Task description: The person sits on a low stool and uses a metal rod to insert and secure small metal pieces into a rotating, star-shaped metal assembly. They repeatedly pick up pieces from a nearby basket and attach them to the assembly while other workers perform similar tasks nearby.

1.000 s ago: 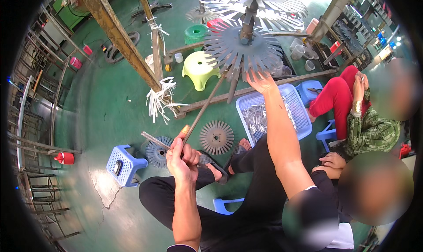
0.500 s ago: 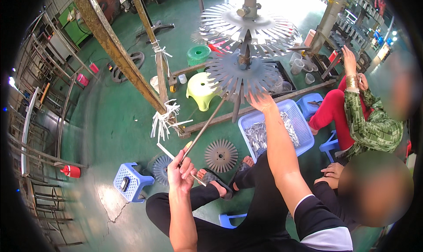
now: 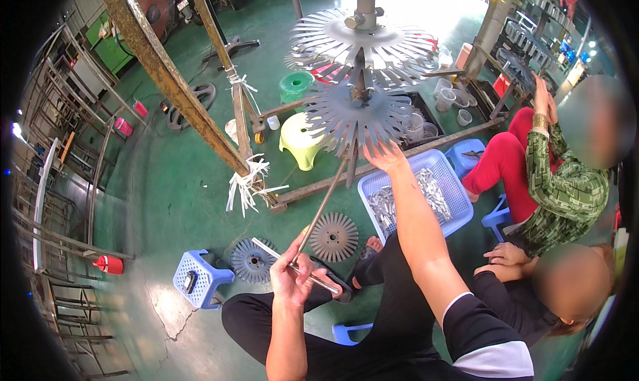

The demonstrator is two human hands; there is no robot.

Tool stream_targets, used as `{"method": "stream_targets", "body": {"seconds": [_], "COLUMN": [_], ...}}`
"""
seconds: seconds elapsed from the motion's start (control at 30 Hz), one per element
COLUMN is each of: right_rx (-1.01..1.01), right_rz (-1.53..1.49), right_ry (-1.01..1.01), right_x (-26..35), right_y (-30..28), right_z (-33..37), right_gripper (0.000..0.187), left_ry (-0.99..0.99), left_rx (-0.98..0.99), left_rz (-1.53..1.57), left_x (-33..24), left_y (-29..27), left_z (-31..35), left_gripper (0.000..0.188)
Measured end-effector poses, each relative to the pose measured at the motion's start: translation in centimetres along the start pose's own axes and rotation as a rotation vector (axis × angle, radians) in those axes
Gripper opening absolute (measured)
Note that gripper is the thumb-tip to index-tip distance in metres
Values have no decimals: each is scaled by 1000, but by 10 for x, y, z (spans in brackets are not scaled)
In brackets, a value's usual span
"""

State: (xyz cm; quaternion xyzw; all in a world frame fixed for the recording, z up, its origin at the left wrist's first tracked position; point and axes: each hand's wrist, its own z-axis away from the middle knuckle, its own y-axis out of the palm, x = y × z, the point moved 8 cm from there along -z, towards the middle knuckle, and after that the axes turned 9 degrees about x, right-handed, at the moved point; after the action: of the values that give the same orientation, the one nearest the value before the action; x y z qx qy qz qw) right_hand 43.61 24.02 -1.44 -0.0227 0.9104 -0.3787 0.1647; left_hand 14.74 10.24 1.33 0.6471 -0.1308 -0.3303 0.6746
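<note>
My left hand (image 3: 291, 274) is wrapped round the crossbar of a T-handled metal rod (image 3: 326, 201). The rod slants up to the near edge of a slotted metal disc (image 3: 356, 108) with blade-like teeth, mounted on an upright shaft. At that disc's near right edge, my right hand (image 3: 386, 156) has its fingers up against the teeth, and the fingertips are partly hidden. Above it on the shaft is a second, shinier slotted disc (image 3: 363, 35). Below my right forearm, a light blue basket (image 3: 459, 208) holds many small metal pieces (image 3: 431, 193).
Two slotted discs (image 3: 334, 236) (image 3: 253, 260) lie on the floor by my feet. A blue stool (image 3: 200, 274) stands at left, a yellow-green stool (image 3: 303, 141) behind the metal frame (image 3: 173, 81). Two people sit to my right, one in a green patterned sleeve (image 3: 546, 161).
My left hand has moved right and slightly down with the T-handled rod, whose crossbar has shifted with it. My right hand stays at the disc's edge. The person in green has brought both hands together.
</note>
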Motion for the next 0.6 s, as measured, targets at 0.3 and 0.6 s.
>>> {"method": "stream_targets", "body": {"seconds": [0.3, 0.6], "right_rx": [32, 331], "right_rz": [-109, -117], "right_ry": [135, 245], "right_x": [-12, -3], "right_y": [5, -1], "right_z": [4, -8], "right_gripper": [42, 38], "left_ry": [-33, 18], "left_rx": [52, 128], "left_rz": [70, 219], "left_x": [23, 40], "left_y": [28, 33], "left_z": [9, 8], "left_gripper": [40, 43]}}
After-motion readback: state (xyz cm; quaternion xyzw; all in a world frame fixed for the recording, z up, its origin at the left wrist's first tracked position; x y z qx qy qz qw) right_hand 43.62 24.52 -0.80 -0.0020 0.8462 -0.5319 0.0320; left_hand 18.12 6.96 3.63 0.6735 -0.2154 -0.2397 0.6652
